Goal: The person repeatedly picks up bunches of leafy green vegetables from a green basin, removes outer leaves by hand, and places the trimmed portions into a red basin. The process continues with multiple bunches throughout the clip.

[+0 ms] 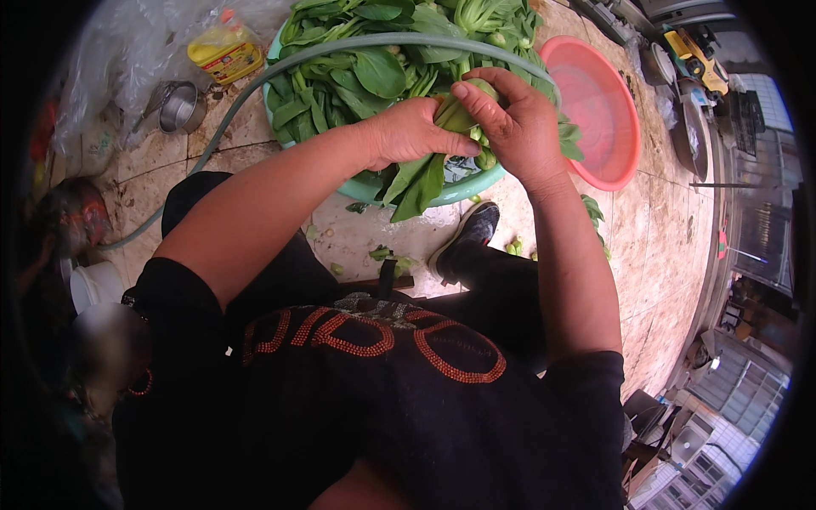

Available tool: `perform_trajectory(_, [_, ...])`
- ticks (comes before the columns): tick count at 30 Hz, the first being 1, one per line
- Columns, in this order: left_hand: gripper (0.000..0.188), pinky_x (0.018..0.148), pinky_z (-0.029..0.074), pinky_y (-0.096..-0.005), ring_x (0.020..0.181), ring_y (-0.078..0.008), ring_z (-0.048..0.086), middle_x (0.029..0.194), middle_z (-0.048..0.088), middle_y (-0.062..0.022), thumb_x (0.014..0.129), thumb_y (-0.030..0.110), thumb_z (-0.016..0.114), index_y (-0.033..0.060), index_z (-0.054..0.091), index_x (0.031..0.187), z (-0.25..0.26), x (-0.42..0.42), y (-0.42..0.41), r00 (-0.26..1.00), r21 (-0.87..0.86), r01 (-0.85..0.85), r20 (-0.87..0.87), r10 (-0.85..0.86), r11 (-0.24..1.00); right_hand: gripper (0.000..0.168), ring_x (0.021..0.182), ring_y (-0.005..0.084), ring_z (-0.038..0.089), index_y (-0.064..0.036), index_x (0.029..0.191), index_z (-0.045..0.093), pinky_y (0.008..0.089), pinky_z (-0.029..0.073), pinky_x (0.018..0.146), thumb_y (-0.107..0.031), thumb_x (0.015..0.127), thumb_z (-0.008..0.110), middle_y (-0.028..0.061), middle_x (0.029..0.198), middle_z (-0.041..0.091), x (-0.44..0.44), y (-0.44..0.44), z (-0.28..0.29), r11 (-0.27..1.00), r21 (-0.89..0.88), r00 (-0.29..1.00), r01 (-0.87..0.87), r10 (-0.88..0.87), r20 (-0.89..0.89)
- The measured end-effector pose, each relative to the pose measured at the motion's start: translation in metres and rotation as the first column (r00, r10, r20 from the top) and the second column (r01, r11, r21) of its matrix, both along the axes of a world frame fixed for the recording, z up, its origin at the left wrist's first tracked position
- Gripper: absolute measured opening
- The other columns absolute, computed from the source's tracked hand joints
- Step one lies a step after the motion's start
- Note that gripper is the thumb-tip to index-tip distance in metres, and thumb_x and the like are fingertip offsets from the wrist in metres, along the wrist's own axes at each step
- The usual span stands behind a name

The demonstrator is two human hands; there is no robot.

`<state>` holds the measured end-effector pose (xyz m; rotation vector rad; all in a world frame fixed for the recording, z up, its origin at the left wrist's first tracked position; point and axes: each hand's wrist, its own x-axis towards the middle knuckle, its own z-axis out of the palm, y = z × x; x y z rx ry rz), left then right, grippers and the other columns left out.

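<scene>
A head of bok choy (454, 115) is held between both my hands, its pale base up by my right fingers and its leaves hanging down over the basin's near rim. My left hand (417, 131) grips it from the left, thumb across the stalks. My right hand (519, 124) closes round the base from the right; part of the base is hidden by the fingers. Below them is a large green plastic basin (462, 191), heaped with leafy bok choy (376, 73), with some water showing near the front rim. A grey-green hose (395, 39) arches over the heap.
A pink plastic basin (596, 115) with water stands right of the green one. Leaf scraps (389, 258) lie on the tiled floor by my shoe (475, 226). At the left are a yellow jug (226, 57), a metal pot (182, 107) and plastic sheeting (121, 70). A person is at the far left.
</scene>
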<state>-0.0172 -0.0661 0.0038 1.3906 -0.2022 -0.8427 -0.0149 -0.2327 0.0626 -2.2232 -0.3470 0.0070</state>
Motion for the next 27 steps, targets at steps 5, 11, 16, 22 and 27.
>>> perform_trajectory(5, [0.046, 0.084, 0.047, -0.029, 0.093, -0.0141, 0.058, 0.101, 0.063, -0.0054, 0.08, 0.027, 0.077, 0.0026, 0.058, 0.114, 0.002, -0.001, -0.002, 0.993, -0.007, -0.083, -0.087, 0.082, 0.997, 0.048, 0.071, 0.0153, 0.063, 0.0, 0.105, 0.065, 0.0279, 0.051, 0.065, -0.041, 0.081, 0.073, 0.0107, 0.078, 0.067, 0.003, 0.0, -0.006, 0.993, 0.101, 0.988, 0.066, -0.051, -0.146])
perform_trajectory(11, [0.044, 0.085, 0.047, -0.0298, 0.095, -0.0144, 0.059, 0.104, 0.063, -0.0062, 0.082, 0.024, 0.075, 0.0023, 0.058, 0.116, 0.006, -0.006, 0.003, 0.993, 0.049, -0.121, 0.024, 0.12, 0.991, 0.047, 0.078, 0.0149, 0.064, 0.004, 0.111, 0.062, 0.0269, 0.052, 0.071, -0.032, 0.082, 0.073, 0.0111, 0.089, 0.068, 0.004, -0.001, -0.002, 0.977, 0.206, 0.926, 0.051, 0.032, -0.377])
perform_trajectory(16, [0.066, 0.089, 0.045, -0.0285, 0.098, -0.0159, 0.058, 0.105, 0.062, -0.0065, 0.073, 0.035, 0.081, 0.0002, 0.053, 0.122, 0.015, -0.005, 0.011, 0.975, 0.123, -0.002, 0.221, -0.025, 0.992, 0.037, 0.078, 0.0109, 0.062, 0.002, 0.106, 0.061, 0.0241, 0.05, 0.07, -0.022, 0.081, 0.074, 0.0074, 0.087, 0.067, 0.001, -0.006, 0.004, 0.981, 0.194, 0.948, 0.001, 0.061, -0.311])
perform_trajectory(22, [0.077, 0.099, 0.037, -0.0284, 0.111, -0.0164, 0.052, 0.119, 0.057, -0.0094, 0.075, 0.038, 0.078, -0.0042, 0.045, 0.131, 0.027, 0.016, 0.045, 0.959, -0.172, 0.284, 0.044, -0.28, 0.943, 0.035, 0.088, 0.0103, 0.062, -0.002, 0.111, 0.061, 0.0232, 0.051, 0.079, -0.001, 0.078, 0.074, 0.0035, 0.097, 0.066, -0.005, -0.015, 0.03, 0.861, 0.458, 0.864, -0.223, 0.392, -0.316])
perform_trajectory(27, [0.063, 0.098, 0.04, -0.0313, 0.105, -0.0205, 0.058, 0.101, 0.067, -0.0131, 0.074, 0.028, 0.08, -0.003, 0.054, 0.122, 0.018, 0.011, 0.037, 0.796, -0.239, 0.594, 0.036, -0.605, 0.768, 0.039, 0.093, 0.0115, 0.062, -0.002, 0.114, 0.061, 0.0249, 0.05, 0.084, 0.003, 0.077, 0.073, 0.004, 0.1, 0.066, -0.012, -0.009, 0.034, 0.73, 0.6, 0.735, -0.328, 0.596, -0.324])
